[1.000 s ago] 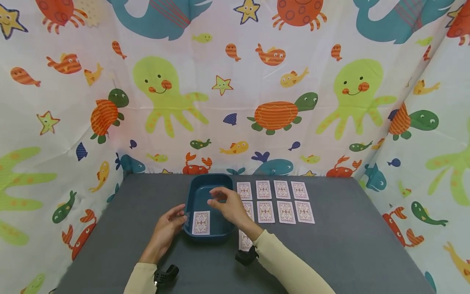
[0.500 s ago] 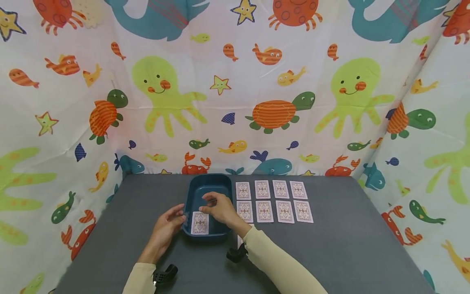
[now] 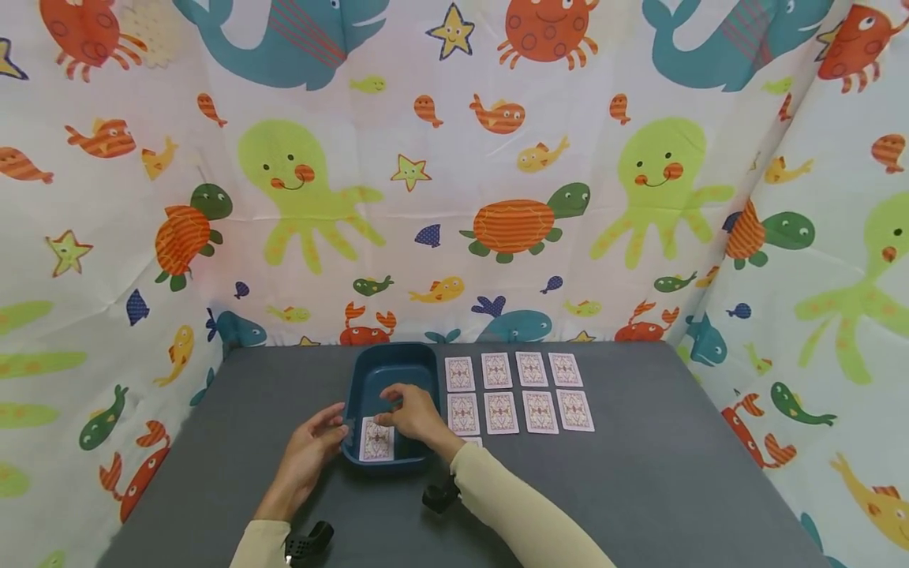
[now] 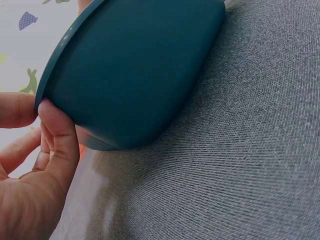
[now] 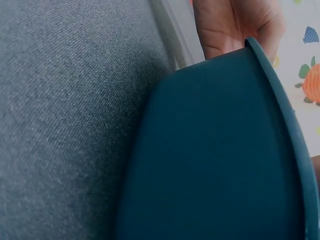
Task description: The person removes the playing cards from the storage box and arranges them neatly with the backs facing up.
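**deckhand:** So what are the hands up to here?

**tablewatch:** Left hand (image 3: 308,446) has the near-left side of the blue plastic tray (image 3: 387,369), kinda pinching the rim. The left wrist view shows it best: thumb against the outer wall, a finger on the rim.

**deckhand:** And the right one?

**tablewatch:** Right hand (image 3: 415,412) is over the tray, fingers loosely bent with a narrow gap to the thumb. The thumb tip is right at the top edge of a playing card (image 3: 373,446) lying back side up in the tray's near-left part. Can't tell if it's actually touching, and no card shows between the fingers.

**deckhand:** Other cards?

**tablewatch:** Yep, eight playing cards (image 3: 500,412) in two rows of four on the grey table (image 3: 639,489), just right of the tray, all backs up. There's also a bit of another card (image 3: 473,441) below the leftmost column, mostly hidden by the right arm.

**deckhand:** Backdrop?

**tablewatch:** White curtain (image 3: 426,197), octopuses and turtles all over lol.
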Action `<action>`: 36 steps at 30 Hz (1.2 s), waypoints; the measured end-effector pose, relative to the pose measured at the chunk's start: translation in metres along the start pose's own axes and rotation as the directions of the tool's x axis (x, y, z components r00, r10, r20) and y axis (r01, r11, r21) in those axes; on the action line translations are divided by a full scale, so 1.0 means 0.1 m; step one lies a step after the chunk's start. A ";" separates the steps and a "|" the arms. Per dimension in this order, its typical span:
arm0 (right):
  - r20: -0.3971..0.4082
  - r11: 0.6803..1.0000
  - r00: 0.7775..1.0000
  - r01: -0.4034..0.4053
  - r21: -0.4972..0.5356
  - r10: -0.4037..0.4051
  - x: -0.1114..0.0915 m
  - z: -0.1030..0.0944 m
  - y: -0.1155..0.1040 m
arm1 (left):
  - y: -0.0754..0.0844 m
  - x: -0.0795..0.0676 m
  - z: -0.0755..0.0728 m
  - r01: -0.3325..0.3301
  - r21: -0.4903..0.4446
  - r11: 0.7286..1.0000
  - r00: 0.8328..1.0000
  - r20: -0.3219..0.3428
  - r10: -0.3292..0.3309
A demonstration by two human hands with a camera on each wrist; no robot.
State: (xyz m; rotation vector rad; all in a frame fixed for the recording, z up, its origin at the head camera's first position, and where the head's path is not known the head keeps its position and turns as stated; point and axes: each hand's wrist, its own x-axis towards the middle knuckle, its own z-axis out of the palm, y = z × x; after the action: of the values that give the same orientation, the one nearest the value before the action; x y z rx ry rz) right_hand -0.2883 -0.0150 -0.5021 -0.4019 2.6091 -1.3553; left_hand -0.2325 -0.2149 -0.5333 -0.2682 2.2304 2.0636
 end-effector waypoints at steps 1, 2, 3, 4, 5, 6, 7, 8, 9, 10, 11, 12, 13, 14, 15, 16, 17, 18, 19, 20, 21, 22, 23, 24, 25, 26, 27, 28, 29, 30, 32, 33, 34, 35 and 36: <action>-0.003 1.000 1.000 -0.002 -0.011 0.002 0.01 0.01 0.00 | -0.01 0.00 -0.01 0.004 -0.002 1.000 1.000 -0.004 -0.004; -0.008 1.000 1.000 -0.008 -0.024 0.008 0.01 0.02 0.01 | -0.01 -0.01 -0.01 0.006 -0.001 1.000 1.000 -0.005 -0.006; -0.017 0.999 1.000 -0.013 -0.037 0.012 0.02 0.03 0.00 | -0.01 -0.01 -0.02 0.005 -0.004 1.000 1.000 -0.006 -0.005; -0.027 0.998 1.000 -0.016 -0.054 0.015 0.02 0.04 0.00 | -0.01 -0.01 -0.02 -0.003 -0.002 1.000 1.000 -0.003 0.003; -0.036 0.997 0.999 -0.021 -0.069 0.019 0.03 0.04 -0.01 | -0.01 -0.02 -0.03 -0.008 -0.005 1.000 1.000 -0.006 0.008; -0.041 0.997 0.999 -0.025 -0.079 0.022 0.04 0.05 -0.02 | 0.00 -0.02 -0.04 -0.014 -0.006 1.000 1.000 -0.009 0.014; -0.044 0.995 0.999 -0.029 -0.091 0.025 0.04 0.04 -0.02 | 0.00 -0.02 -0.03 -0.017 -0.009 1.000 1.000 -0.010 0.017; -0.041 0.995 0.999 -0.034 -0.097 0.031 0.05 0.04 -0.02 | 0.00 -0.02 -0.03 -0.022 -0.010 1.000 1.000 -0.012 0.022; -0.034 0.994 0.999 -0.039 -0.101 0.036 0.05 0.04 -0.02 | 0.01 -0.02 -0.03 -0.023 -0.013 1.000 1.000 -0.015 0.023; -0.026 0.993 0.999 -0.045 -0.105 0.043 0.05 0.05 -0.03 | 0.01 -0.02 -0.03 -0.022 -0.011 1.000 1.000 -0.017 0.022; -0.016 0.992 0.998 -0.055 -0.111 0.054 0.05 0.06 -0.02 | 0.00 -0.03 -0.03 -0.013 -0.012 1.000 1.000 -0.020 0.013; -0.008 0.991 0.998 -0.066 -0.116 0.066 0.05 0.07 -0.02 | 0.00 -0.03 -0.03 -0.007 -0.011 1.000 1.000 -0.017 0.007; 0.001 0.990 0.997 -0.074 -0.123 0.075 0.05 0.08 -0.02 | -0.01 -0.03 -0.04 0.000 -0.011 1.000 1.000 -0.016 0.000; 0.006 0.988 0.996 -0.082 -0.130 0.083 0.05 0.09 -0.01 | -0.01 -0.04 -0.04 0.004 -0.011 1.000 1.000 -0.014 -0.004; 0.011 0.986 0.996 -0.091 -0.137 0.093 0.05 0.10 -0.01 | -0.02 -0.04 -0.04 0.010 -0.011 1.000 1.000 -0.013 -0.010; 0.014 0.984 0.994 -0.101 -0.144 0.104 0.05 0.11 0.00 | -0.02 -0.04 -0.04 0.012 -0.010 1.000 1.000 -0.009 -0.012; 0.015 0.983 0.994 -0.109 -0.148 0.112 0.05 0.11 0.00 | -0.02 -0.04 -0.04 0.013 -0.009 1.000 1.000 -0.005 -0.013; 0.016 0.983 0.993 -0.117 -0.142 0.120 0.06 0.11 0.01 | -0.02 -0.04 -0.04 0.009 -0.006 1.000 1.000 0.000 -0.009; 0.014 0.983 0.993 -0.118 -0.137 0.121 0.06 0.11 0.01 | -0.02 -0.04 -0.04 0.006 -0.001 1.000 1.000 0.002 -0.006; 0.010 0.984 0.993 -0.119 -0.132 0.121 0.06 0.11 0.01 | -0.02 -0.03 -0.04 0.000 0.002 1.000 1.000 0.004 0.000; 0.009 0.984 0.992 -0.122 -0.126 0.124 0.07 0.11 0.01 | -0.02 -0.03 -0.04 -0.005 0.002 1.000 1.000 0.003 0.005; 0.007 0.985 0.993 -0.116 -0.126 0.118 0.07 0.11 0.01 | -0.02 -0.03 -0.04 -0.011 0.005 1.000 1.000 0.003 0.011; 0.007 0.986 0.994 -0.111 -0.124 0.113 0.07 0.11 0.01 | -0.02 -0.03 -0.04 -0.014 0.009 1.000 1.000 0.000 0.014; 0.009 0.987 0.994 -0.106 -0.123 0.108 0.07 0.12 0.02 | -0.02 -0.03 -0.04 -0.015 0.008 1.000 1.000 -0.003 0.015; 0.009 0.986 0.995 -0.095 -0.138 0.097 0.07 0.12 0.02 | -0.02 -0.03 -0.05 -0.011 0.005 1.000 1.000 -0.008 0.011; 0.012 0.984 0.995 -0.091 -0.153 0.094 0.07 0.13 0.02 | -0.02 -0.03 -0.05 -0.009 0.002 1.000 1.000 -0.009 0.009; 0.013 0.981 0.995 -0.090 -0.171 0.094 0.07 0.14 0.03 | -0.02 -0.03 -0.05 -0.005 0.004 1.000 1.000 -0.008 0.005; 0.009 0.978 0.996 -0.084 -0.188 0.088 0.07 0.14 0.03 | -0.02 -0.03 -0.05 -0.003 0.007 1.000 1.000 -0.003 0.003; 0.004 0.975 0.996 -0.084 -0.205 0.086 0.07 0.15 0.03 | -0.02 -0.03 -0.05 -0.005 0.005 1.000 1.000 -0.002 0.005; -0.003 0.972 0.997 -0.080 -0.222 0.081 0.08 0.15 0.04 | -0.01 -0.02 -0.05 -0.006 0.002 1.000 1.000 0.001 0.006; -0.011 0.964 0.997 -0.082 -0.252 0.082 0.08 0.15 0.04 | -0.01 -0.02 -0.04 -0.010 0.008 1.000 1.000 0.004 0.010; -0.013 0.961 0.996 -0.084 -0.263 0.083 0.09 0.15 0.04 | -0.01 -0.01 -0.03 -0.010 0.008 1.000 1.000 0.003 0.010; -0.013 0.958 0.997 -0.082 -0.276 0.081 0.09 0.15 0.04 | 0.00 -0.01 -0.03 -0.011 0.005 1.000 1.000 0.001 0.011; -0.011 0.954 0.997 -0.082 -0.288 0.083 0.10 0.16 0.06 | -0.01 -0.01 -0.02 -0.011 0.001 1.000 1.000 -0.002 0.011; -0.009 0.951 0.996 -0.083 -0.298 0.085 0.10 0.16 0.07 | -0.01 -0.01 -0.02 -0.009 0.002 1.000 1.000 -0.003 0.009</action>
State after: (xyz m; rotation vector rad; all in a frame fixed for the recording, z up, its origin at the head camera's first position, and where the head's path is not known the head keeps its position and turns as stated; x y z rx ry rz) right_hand -0.2949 -0.0268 -0.5178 -0.3278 2.7981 -0.9341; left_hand -0.2314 -0.2167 -0.5336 -0.2620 2.2394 2.0671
